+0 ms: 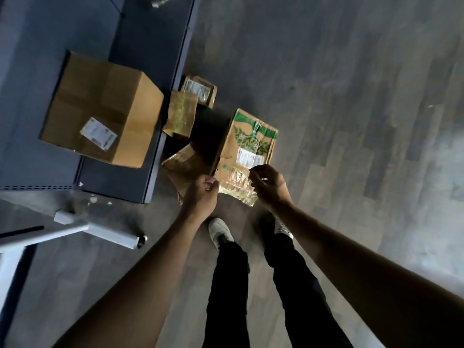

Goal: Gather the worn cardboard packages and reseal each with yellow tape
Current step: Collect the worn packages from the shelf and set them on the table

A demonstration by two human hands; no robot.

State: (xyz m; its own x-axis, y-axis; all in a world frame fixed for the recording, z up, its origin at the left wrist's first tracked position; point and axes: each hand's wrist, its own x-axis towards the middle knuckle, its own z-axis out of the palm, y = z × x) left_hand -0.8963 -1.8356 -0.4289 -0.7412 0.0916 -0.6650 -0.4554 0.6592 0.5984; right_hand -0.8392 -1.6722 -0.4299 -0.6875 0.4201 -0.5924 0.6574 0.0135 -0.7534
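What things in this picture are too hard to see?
Head view:
- The label on the green-printed box: too small and blurred to read.
- What the right hand pinches: hidden by its own fingers.
- The package beside the left hand: partly in shadow, partly behind that hand.
- Any tape roll: not in view.

Matt cardboard box [103,110], glossy tape [236,188], wood-grain floor [351,96]

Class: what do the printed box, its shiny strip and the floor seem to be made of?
The printed box looks like matt brown cardboard: creased, with green print. The shiny strip is probably plastic tape: yellowish, wrinkled, glossy glare. The floor shows grey grained planks, wood or laminate; I cannot tell which.
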